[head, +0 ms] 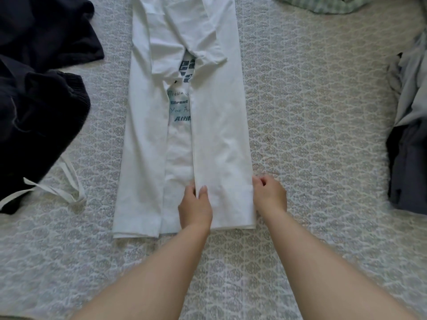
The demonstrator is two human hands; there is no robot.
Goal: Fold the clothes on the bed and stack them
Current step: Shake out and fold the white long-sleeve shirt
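A white printed T-shirt (217, 125) lies flat on the patterned bedspread (312, 112), both long sides folded in toward the middle, sleeves folded over near the top. Dark lettering shows in the gap between the flaps. My left hand (196, 205) pinches the inner edge of the right-hand flap near the hem. My right hand (269, 194) grips the outer right edge of the same flap, fingers curled round the fold.
Dark navy garments (39, 93) with a white drawstring (55, 190) are heaped at the left. At the right edge sits a pile of grey and pale blue clothes (409, 144). A green checked garment (323, 3) lies at the top right.
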